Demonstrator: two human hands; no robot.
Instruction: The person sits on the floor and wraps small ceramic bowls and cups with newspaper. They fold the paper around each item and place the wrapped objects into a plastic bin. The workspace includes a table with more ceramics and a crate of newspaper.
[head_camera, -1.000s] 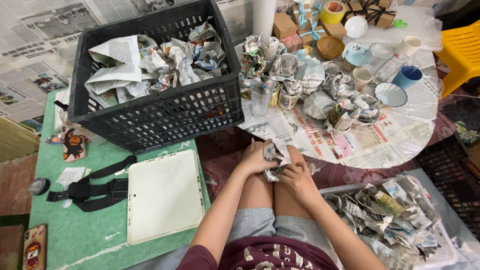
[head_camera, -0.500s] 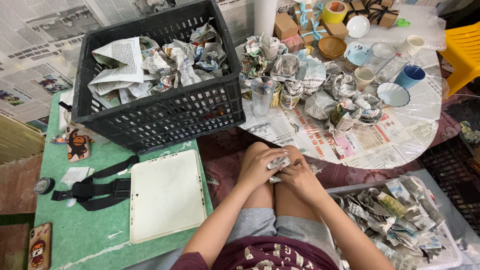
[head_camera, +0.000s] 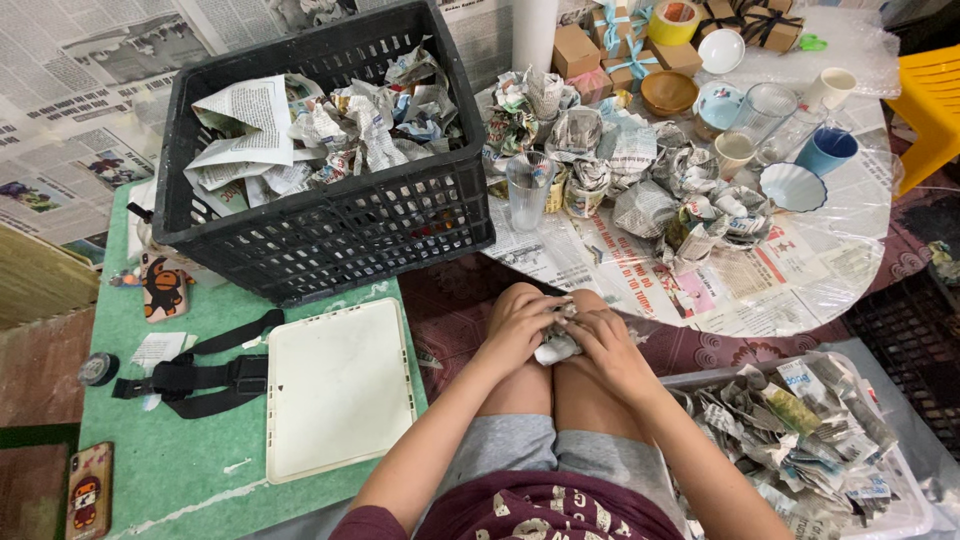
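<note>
A small object wrapped in crumpled newspaper (head_camera: 557, 345) rests on my knees, held between both hands. My left hand (head_camera: 520, 325) grips its left side and my right hand (head_camera: 606, 345) covers its right side, fingers closed on the paper. What is inside the wrapping is hidden. Just beyond my knees stands a round table covered with newspaper (head_camera: 740, 290).
A black crate (head_camera: 330, 225) of crumpled newspaper sits at the left on a green table (head_camera: 200, 460) with a white tray (head_camera: 338, 385), a black strap (head_camera: 190, 375) and a phone (head_camera: 88, 492). Wrapped bundles (head_camera: 640, 180), a clear glass (head_camera: 527, 190), cups and bowls crowd the round table. A bin of wrapped items (head_camera: 800, 440) lies at right.
My hands have drawn the wrapped object back from the table edge onto my knees and closed more tightly around it. The view shifted slightly.
</note>
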